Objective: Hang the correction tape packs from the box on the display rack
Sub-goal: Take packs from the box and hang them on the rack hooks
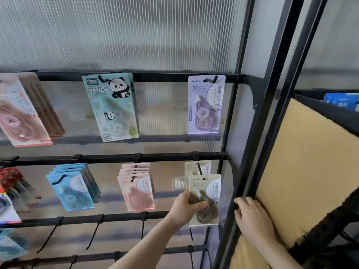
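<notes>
Fingers of our left hand are clamped on a beige correction tape pack, held at the peg just above them, where another beige pack hangs. Right of them, our right hand curls its fingers around the black rack post, beside the cardboard box.

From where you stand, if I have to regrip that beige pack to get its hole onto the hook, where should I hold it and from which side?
Probably the lower half of the beige pack, from its left edge, where the left hand already pinches it, thumb across the front. That leaves the hang hole at the top uncovered, just below the hook that carries a matching pack. The right hand grips the rack's upright on the other side.
</notes>
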Motion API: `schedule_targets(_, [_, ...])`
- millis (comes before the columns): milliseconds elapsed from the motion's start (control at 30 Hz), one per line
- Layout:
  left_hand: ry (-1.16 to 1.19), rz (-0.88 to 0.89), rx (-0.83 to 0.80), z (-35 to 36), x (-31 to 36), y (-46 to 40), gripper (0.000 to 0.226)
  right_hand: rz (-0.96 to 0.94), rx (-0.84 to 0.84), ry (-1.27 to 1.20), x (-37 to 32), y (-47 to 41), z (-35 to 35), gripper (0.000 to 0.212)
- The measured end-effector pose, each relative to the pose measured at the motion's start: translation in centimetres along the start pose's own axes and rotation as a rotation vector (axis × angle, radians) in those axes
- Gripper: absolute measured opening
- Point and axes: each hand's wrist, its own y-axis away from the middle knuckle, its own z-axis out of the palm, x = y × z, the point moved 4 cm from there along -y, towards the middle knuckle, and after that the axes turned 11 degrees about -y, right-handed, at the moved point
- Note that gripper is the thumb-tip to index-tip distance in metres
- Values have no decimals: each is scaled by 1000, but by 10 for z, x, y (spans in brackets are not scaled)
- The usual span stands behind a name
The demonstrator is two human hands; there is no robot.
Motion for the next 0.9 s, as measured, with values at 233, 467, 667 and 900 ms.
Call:
schedule_targets(233, [16,-29,38,-2,-11,-6,19,-17,-11,0,-1,0,-2,32])
schedule_targets(467, [-117,-47,73,-12,-14,-32,22,-40,-14,-17,0,1,-2,33])
schedule_targets(667, [-220,-39,96,-19,-12,-49,19,-41,-25,-18,0,2,0,30])
schedule_targets(900, [-270,-43,185,-27,-16,-45,25,-67,-37,-40,-2,3,-3,31])
